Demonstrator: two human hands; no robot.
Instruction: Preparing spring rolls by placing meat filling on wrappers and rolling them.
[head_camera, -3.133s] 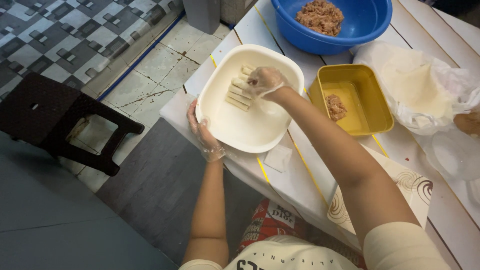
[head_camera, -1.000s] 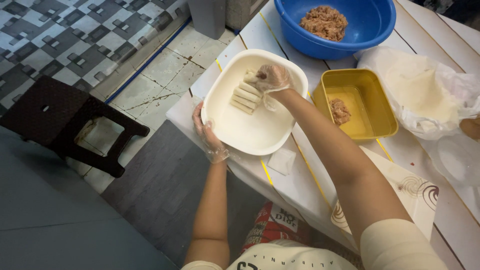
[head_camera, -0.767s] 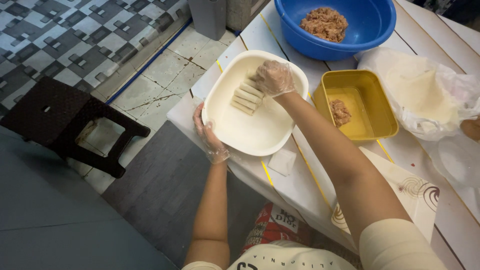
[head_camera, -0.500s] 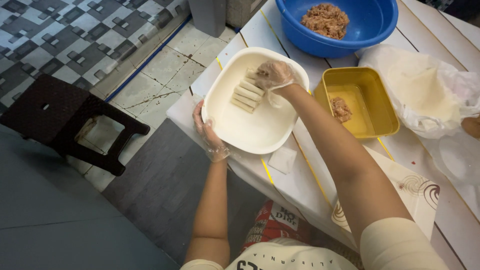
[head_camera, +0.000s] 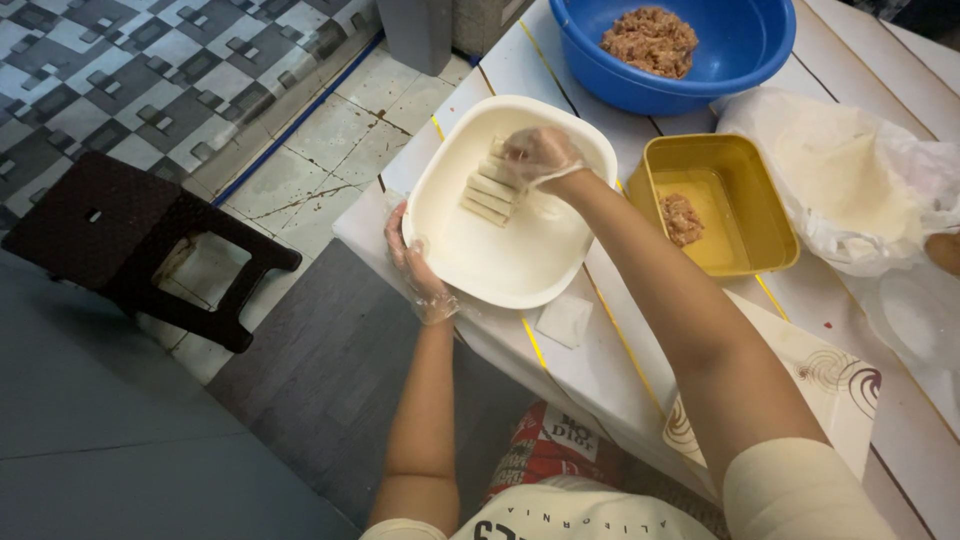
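Overhead, looking down on a white bench with thin yellow lines running across it. Left hand, in a thin clear glove, curls over the near-left rim of a large white basin and grips it. Right hand, also gloved, reaches into the far side of the basin, fingers bunched down on the top end of a row of pale rolled wrappers; whether it pinches one roll or only presses on it cannot be told. The rolls lie side by side against the basin's far inner wall, touching one another, the rest of the basin floor bare. Just right of the basin sits a yellow rectangular tub with a small lump of brown filling in it. Beyond both, at the bench's far edge, a blue round bowl holds a mound of brown minced filling. Right of the tub, a crumpled clear plastic bag holds a stack of pale wrapper sheets. A small white square scrap lies on the bench just near of the basin. On the tiled floor to the left stands a dark stool, well apart from the bench.
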